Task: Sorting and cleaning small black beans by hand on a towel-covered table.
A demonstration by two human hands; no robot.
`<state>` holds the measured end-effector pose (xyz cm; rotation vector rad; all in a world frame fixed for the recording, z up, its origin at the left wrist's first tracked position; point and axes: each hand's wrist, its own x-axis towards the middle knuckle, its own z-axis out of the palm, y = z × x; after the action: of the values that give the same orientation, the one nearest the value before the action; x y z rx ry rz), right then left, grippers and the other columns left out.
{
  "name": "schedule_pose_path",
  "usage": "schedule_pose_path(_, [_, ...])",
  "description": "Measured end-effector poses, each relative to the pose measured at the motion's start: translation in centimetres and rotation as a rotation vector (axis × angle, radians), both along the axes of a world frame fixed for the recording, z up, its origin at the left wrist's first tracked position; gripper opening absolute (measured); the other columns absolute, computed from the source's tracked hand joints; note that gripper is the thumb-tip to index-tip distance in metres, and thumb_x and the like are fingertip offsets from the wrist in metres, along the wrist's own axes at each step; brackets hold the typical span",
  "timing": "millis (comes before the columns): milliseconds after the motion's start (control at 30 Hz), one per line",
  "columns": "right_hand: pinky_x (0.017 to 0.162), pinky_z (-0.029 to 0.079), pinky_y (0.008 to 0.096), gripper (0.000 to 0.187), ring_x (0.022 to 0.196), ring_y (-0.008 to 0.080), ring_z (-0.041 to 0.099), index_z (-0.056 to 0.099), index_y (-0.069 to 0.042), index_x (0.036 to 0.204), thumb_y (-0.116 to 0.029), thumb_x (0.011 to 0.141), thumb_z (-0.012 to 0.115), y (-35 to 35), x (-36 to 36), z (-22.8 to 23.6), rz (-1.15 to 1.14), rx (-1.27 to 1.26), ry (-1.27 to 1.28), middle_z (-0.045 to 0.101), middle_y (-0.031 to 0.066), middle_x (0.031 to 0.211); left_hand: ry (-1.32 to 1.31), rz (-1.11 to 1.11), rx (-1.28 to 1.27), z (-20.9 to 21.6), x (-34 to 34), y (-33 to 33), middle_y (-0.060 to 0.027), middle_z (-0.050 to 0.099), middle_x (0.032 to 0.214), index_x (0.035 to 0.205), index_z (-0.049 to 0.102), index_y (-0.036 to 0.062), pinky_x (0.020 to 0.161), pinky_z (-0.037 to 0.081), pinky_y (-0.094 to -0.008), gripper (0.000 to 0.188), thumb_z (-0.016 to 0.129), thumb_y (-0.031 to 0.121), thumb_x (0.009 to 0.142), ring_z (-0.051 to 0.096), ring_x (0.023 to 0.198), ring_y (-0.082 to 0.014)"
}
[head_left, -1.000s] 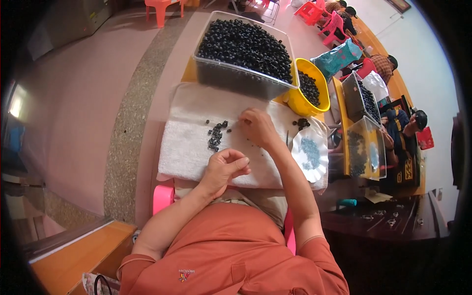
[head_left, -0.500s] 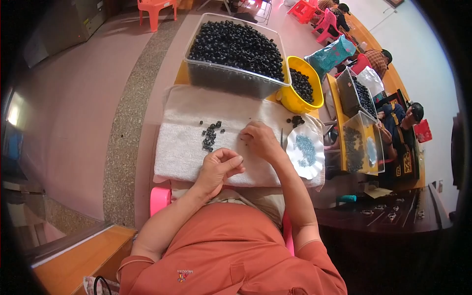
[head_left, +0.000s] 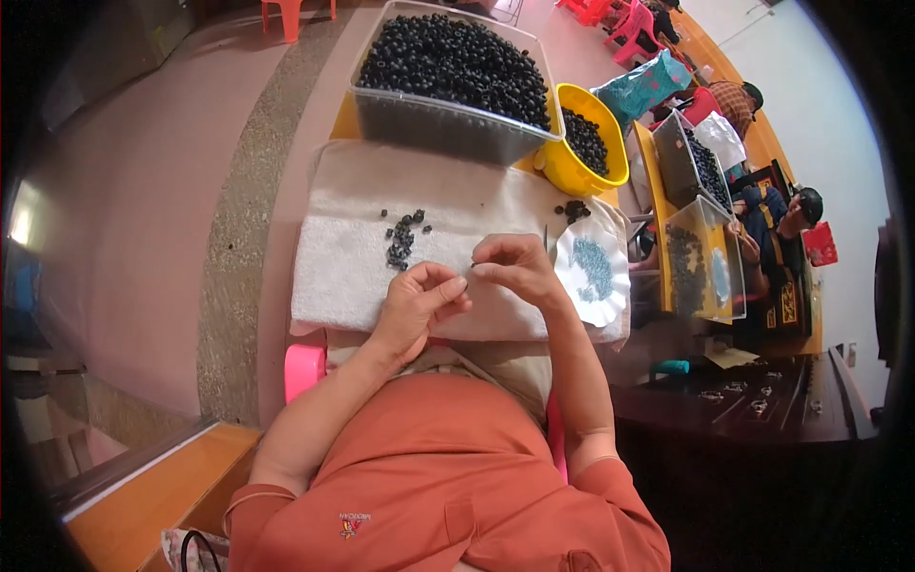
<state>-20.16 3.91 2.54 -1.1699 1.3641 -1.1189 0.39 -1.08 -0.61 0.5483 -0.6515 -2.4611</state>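
Over the near part of a white towel (head_left: 334, 296), my left hand (head_left: 419, 307) is closed in a pinch; what its fingertips hold, if anything, is too small to make out. Close beside it on the right, my right hand (head_left: 519, 270) pinches a tiny dark piece (head_left: 474, 265) between thumb and fingers. The two hands' fingertips are nearly together. A loose group of small black parts (head_left: 400, 240) lies on the towel beyond my left hand. To the right of my right hand, a white fluted plate (head_left: 612, 307) bears small pale-blue pieces (head_left: 592, 268).
At the far side stands a clear bin (head_left: 448, 129) full of black parts, with a yellow tub (head_left: 572, 176) of the same beside it. A few black parts (head_left: 574, 211) lie by the plate. Other people sit at tables on the right, near more clear boxes (head_left: 701, 296).
My right hand has come up from the towel's surface and drawn nearer to my left, turning its pinch toward it. The left hand stays pinched in much the same place.
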Motion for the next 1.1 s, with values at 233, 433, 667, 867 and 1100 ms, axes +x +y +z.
schedule_pose_path(233, [0.075, 0.054, 0.0250, 0.013, 0.085, 0.0132, 0.063, 0.064, 0.006, 0.092, 0.005, 0.081, 0.072, 2.1, 2.2, 1.0, 0.050, -0.042, -0.260, 0.063, 0.0079, 0.094, -0.008, -0.059, -0.033, 0.4, 0.1, -0.1, -0.0057, 0.067, 0.091, 0.098, 0.063, 0.0035, 0.078, 0.057, -0.0294, 0.010, 0.067, 0.007, 0.090, 0.066, 0.083, -0.0148])
schedule_pose_path(433, [0.075, 0.053, 0.0243, 0.013, 0.085, 0.0121, 0.063, 0.065, 0.005, 0.093, 0.004, 0.082, 0.072, 2.8, 2.1, 0.0, 0.024, -0.089, -0.218, 0.065, 0.0069, 0.093, -0.016, -0.085, -0.028, 0.6, 0.1, 0.2, -0.0061, 0.067, 0.089, 0.097, 0.061, 0.0044, 0.075, 0.058, -0.0310, 0.008, 0.066, 0.008, 0.090, 0.066, 0.079, -0.0161])
schedule_pose_path(667, [0.073, 0.051, 0.0242, 0.011, 0.084, 0.0123, 0.061, 0.066, 0.005, 0.091, 0.005, 0.081, 0.071, 3.7, 2.8, 0.1, -0.032, -0.118, -0.111, 0.064, 0.0083, 0.093, -0.025, -0.126, -0.022, 0.3, 0.2, 0.4, -0.0063, 0.067, 0.091, 0.097, 0.061, 0.0046, 0.075, 0.057, -0.0300, 0.009, 0.066, 0.009, 0.091, 0.066, 0.079, -0.0170])
schedule_pose_path(867, [0.074, 0.050, 0.0244, 0.014, 0.085, 0.0134, 0.062, 0.066, 0.005, 0.095, 0.007, 0.081, 0.071, 4.3, 3.0, -0.6, -0.041, -0.274, 0.044, 0.064, 0.0085, 0.093, -0.015, -0.096, -0.028, 0.1, 0.0, 0.5, -0.0057, 0.067, 0.090, 0.096, 0.061, 0.0052, 0.076, 0.057, -0.0312, 0.008, 0.066, 0.008, 0.091, 0.066, 0.080, -0.0155])
schedule_pose_path(1100, [0.074, 0.049, 0.0246, 0.017, 0.087, 0.0135, 0.061, 0.066, 0.004, 0.097, 0.008, 0.081, 0.070, 4.5, 3.8, -1.1, -0.108, -0.332, 0.083, 0.064, 0.0083, 0.094, -0.006, -0.071, -0.002, 0.1, 0.0, 0.6, -0.0044, 0.067, 0.087, 0.095, 0.062, 0.0062, 0.076, 0.057, -0.0306, 0.006, 0.066, 0.007, 0.091, 0.066, 0.079, -0.0143])
